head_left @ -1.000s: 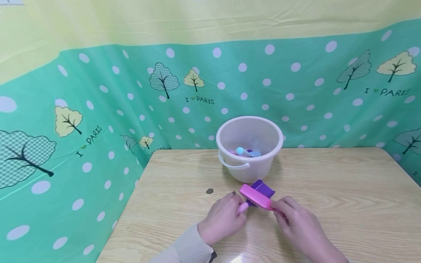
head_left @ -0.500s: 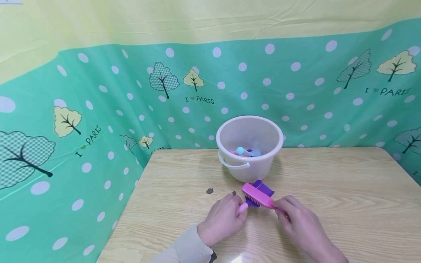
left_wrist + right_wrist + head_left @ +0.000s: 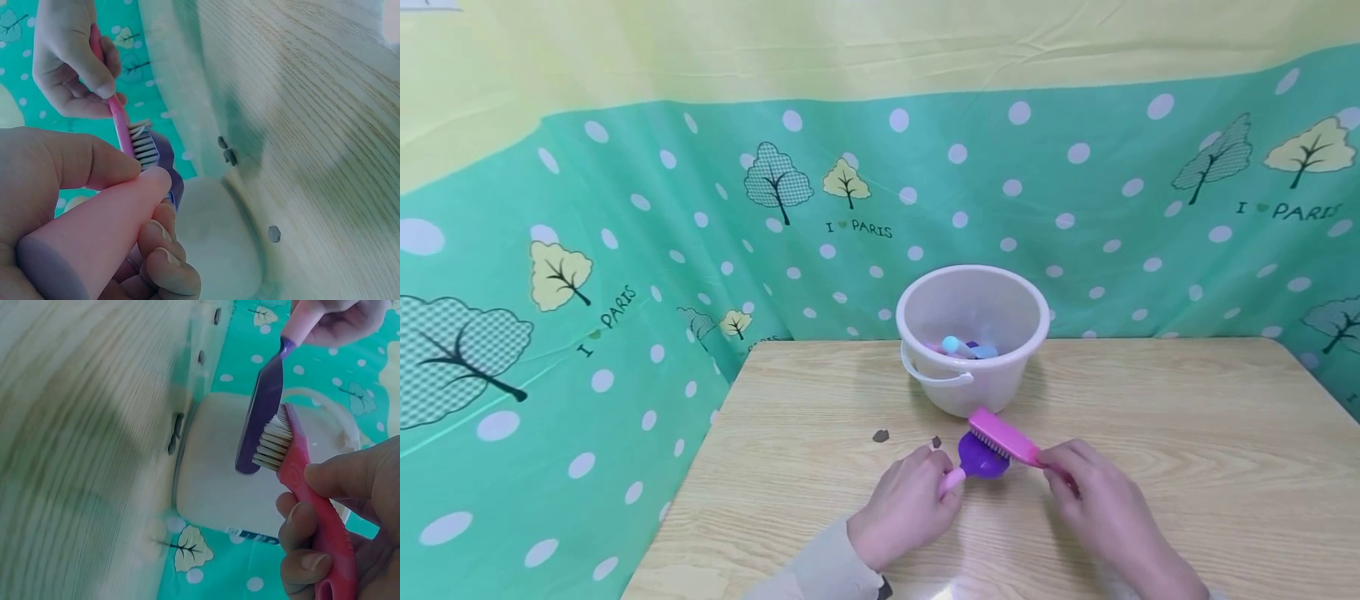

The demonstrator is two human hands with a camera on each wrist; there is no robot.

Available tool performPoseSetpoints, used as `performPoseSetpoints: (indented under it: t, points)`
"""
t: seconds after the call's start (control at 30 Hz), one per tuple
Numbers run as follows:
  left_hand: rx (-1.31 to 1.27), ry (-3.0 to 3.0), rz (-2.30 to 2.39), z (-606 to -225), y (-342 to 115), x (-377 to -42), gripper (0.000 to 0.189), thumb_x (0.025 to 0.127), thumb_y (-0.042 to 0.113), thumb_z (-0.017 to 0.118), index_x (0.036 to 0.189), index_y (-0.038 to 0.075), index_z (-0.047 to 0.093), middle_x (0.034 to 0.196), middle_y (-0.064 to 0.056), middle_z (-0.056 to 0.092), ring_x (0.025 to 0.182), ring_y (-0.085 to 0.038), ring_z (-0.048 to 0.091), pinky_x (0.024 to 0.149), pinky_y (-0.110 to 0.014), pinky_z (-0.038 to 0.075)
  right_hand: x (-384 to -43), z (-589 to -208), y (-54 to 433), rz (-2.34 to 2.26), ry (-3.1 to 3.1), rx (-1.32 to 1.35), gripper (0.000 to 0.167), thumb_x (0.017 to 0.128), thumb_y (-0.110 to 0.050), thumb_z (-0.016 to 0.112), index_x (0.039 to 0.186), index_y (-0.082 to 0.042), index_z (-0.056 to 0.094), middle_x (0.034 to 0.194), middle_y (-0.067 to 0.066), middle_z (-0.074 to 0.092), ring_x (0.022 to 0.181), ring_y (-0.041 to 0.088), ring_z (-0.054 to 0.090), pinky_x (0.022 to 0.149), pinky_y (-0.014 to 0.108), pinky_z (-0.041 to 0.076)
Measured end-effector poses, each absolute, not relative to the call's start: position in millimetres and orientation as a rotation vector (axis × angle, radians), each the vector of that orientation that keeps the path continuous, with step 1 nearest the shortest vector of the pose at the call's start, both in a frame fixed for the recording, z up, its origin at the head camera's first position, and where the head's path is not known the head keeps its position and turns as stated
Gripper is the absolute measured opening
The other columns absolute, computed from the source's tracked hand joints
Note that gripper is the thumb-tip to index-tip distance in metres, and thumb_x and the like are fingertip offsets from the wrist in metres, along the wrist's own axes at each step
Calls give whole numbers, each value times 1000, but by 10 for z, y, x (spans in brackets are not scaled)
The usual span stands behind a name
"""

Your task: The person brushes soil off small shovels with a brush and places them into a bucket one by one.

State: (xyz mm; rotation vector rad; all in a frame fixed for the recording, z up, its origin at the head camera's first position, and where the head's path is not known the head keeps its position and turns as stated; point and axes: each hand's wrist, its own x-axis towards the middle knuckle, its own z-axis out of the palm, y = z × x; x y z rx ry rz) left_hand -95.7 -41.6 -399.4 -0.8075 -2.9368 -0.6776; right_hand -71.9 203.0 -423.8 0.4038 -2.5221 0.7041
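Observation:
My left hand [image 3: 904, 505] grips the pink handle [image 3: 94, 237] of a small toy shovel with a purple head [image 3: 981, 457]. That head is held out over the table in front of the bucket, its rounded side showing in the head view. In my right hand [image 3: 1097, 508] is a pink scrubbing brush [image 3: 312, 506], held by its handle with the thumb along the top. The brush's pale bristles [image 3: 275, 442] meet the flat of the purple head in the right wrist view. Part of the shovel's handle is hidden inside the left fist.
A white bucket [image 3: 1011, 385] with a lowered handle stands behind the hands, holding several blue, pink and purple items. Small dark pieces [image 3: 881, 436] lie on the wooden table [image 3: 805, 400] left of and before the bucket. A green patterned curtain [image 3: 842, 292] hangs behind.
The brush has shifted right and slightly away along the shovel's head. The shovel has turned, so its purple head now shows a rounded outline. The left hand has barely moved.

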Motion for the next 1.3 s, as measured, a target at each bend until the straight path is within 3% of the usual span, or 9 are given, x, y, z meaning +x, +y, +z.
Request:
performPoseSetpoints:
  t: [0.6, 0.77, 1.0, 1.3]
  points:
    - [-821, -2932, -696, -3982, -444, -903, 14, 73, 9, 66, 87, 10, 66, 74, 7, 51, 63, -3, 44, 54, -18, 39, -736, -4201, 2213, 679, -2521, 307, 27, 73, 2, 74, 96, -11, 71, 84, -7, 59, 65, 5, 49, 52, 25, 44]
    - [-818, -2931, -683, -3979, -455, -917, 12, 72, 9, 66, 84, 12, 64, 73, 7, 49, 63, -4, 43, 54, -19, 39, -667, -4086, 2114, 738, -2476, 372, 30, 71, 4, 75, 96, -12, 70, 82, -12, 55, 65, 1, 45, 52, 19, 42]
    - [-805, -2920, -709, -3988, -458, -943, 9, 74, 8, 63, 75, 16, 58, 70, 8, 48, 62, -4, 42, 53, -19, 38, -547, -4037, 1913, 817, -2386, 571, 33, 70, 6, 73, 99, -11, 70, 92, -11, 59, 72, -1, 51, 63, 5, 40]
    - [-792, -2923, -701, -3994, -457, -943, 18, 78, 10, 63, 69, 18, 50, 65, 7, 42, 58, -6, 39, 50, -19, 35, -508, -4201, 1822, 731, -2472, 565, 33, 70, 1, 76, 94, -20, 70, 91, -17, 55, 71, -2, 49, 60, 12, 42]
